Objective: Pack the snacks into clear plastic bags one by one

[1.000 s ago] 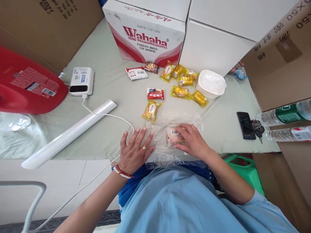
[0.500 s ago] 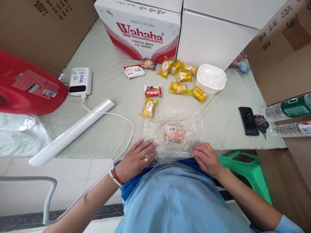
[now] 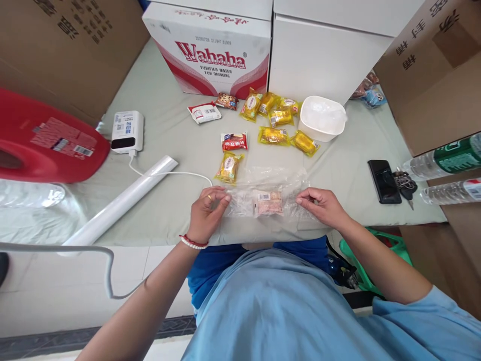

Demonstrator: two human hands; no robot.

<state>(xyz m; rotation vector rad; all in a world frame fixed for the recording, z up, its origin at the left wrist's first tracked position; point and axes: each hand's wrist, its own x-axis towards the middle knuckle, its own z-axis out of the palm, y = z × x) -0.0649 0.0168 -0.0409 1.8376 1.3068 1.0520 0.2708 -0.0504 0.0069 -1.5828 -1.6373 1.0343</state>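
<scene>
A sheet of clear plastic film [image 3: 241,201] lies on the table in front of me, its near edge lifted and folded up beside the pink snack packet [image 3: 269,205]. The packet, with a barcode label on top, rests in the middle of the film. My left hand [image 3: 207,211] pinches the film's left side between thumb and fingers. On the right side, my right hand [image 3: 323,204] has its fingertips closed on the film as well. Just beyond the film sits a yellow snack packet [image 3: 229,168], with a red-and-white packet [image 3: 234,141] behind it.
Several yellow packets [image 3: 273,136] and a white plastic tub [image 3: 322,118] stand before the Wahaha carton [image 3: 214,60]. To the left are a white tube-like roll [image 3: 124,200], a power bank [image 3: 128,131] and a red jug [image 3: 48,145]. A phone [image 3: 384,181] and bottles [image 3: 451,168] lie right.
Both hands have moved away from my body, raising the film's near edge and folding it toward the pink packet. The left fingers, spread flat before, are now pinched on the film.
</scene>
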